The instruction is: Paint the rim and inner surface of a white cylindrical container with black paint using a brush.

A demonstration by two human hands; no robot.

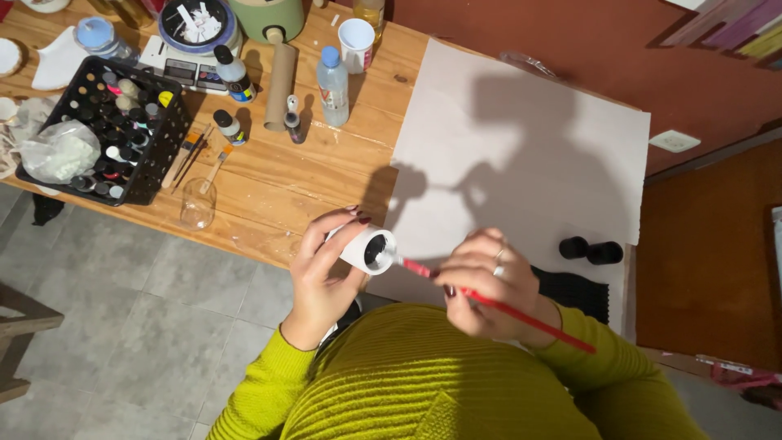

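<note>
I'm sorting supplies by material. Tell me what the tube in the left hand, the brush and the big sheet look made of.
Tube: likely cardboard, matt white outside, its inside dark and glossy, perhaps wet paint. Brush: thin red handle, glossy, wood or plastic; I cannot tell which. Sheet: paper or thin card, matt off-white, lying flat on the table, which is varnished wood with visible grain and knots.

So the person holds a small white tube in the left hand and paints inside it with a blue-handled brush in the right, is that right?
Not quite: the brush has a red handle, not blue, as the head view shows. The rest holds: the left hand holds the small white tube, and the right hand works the brush into its opening.
</note>
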